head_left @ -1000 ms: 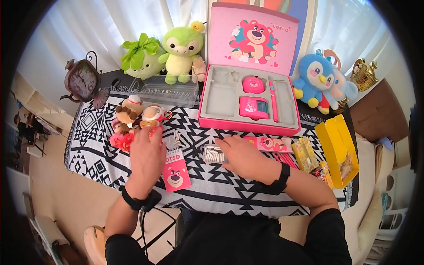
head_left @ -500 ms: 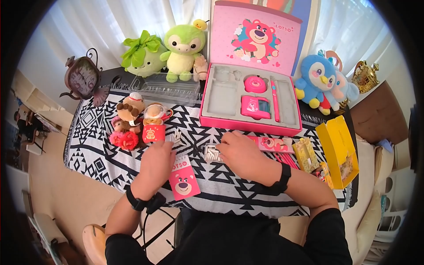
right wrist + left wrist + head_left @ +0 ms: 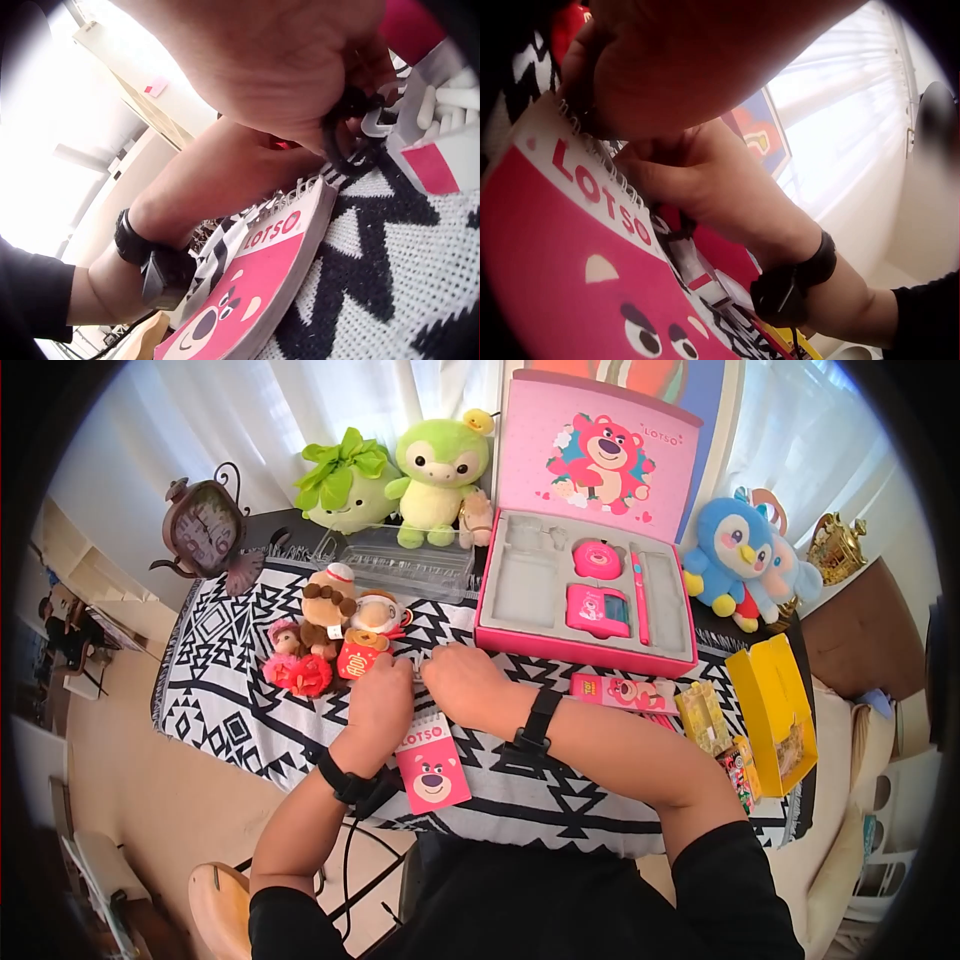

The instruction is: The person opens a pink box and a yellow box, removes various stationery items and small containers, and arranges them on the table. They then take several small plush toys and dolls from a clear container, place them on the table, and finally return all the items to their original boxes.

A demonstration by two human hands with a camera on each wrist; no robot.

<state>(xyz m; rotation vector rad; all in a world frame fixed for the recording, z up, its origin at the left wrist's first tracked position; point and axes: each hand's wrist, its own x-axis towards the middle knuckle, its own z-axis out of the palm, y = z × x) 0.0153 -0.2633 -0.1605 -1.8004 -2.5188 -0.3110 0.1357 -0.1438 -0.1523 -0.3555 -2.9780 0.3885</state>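
Observation:
Both hands meet over the patterned cloth, just above the spiral edge of a pink LOTSO notepad. My left hand is bent down beside the red pouch of a small plush toy, its fingertips mostly hidden. Close on its right, my right hand has its fingers curled toward the left one. I cannot tell what the fingertips hold. Beside the right hand, in the right wrist view, sits a clear box of short white sticks; the right arm covers that spot in the head view.
An open pink gift box stands behind the hands. Small plush toys are to the left, with a clear plastic tray behind them. To the right lie a pink flat box and a yellow box.
My right hand has left the box of white sticks and moved left to my left hand. Earlier, my left hand came down from the plush toys toward the notepad's top. The head view has shifted.

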